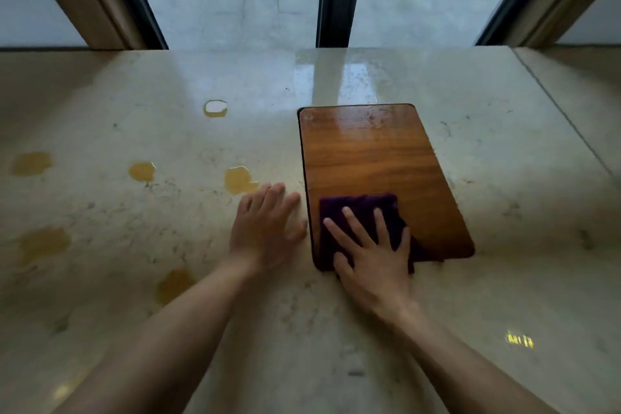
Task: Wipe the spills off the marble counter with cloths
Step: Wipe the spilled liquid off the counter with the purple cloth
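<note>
A folded purple cloth (361,208) lies on the near left part of a wooden board (379,158) on the marble counter (168,77). My right hand (369,252) rests flat on the cloth with fingers spread. Just left of the board's edge, my left hand (265,225) lies flat on the bare marble, fingers straight. Several yellow spills dot the counter to the left, the nearest one (238,180) just beyond my left fingertips, others at the middle (142,171), the back (215,108) and the near side (174,284).
A window with dark frames (332,0) runs along the counter's far edge. A seam in the marble (564,114) crosses the right side. More faint yellow patches (32,163) sit at the far left.
</note>
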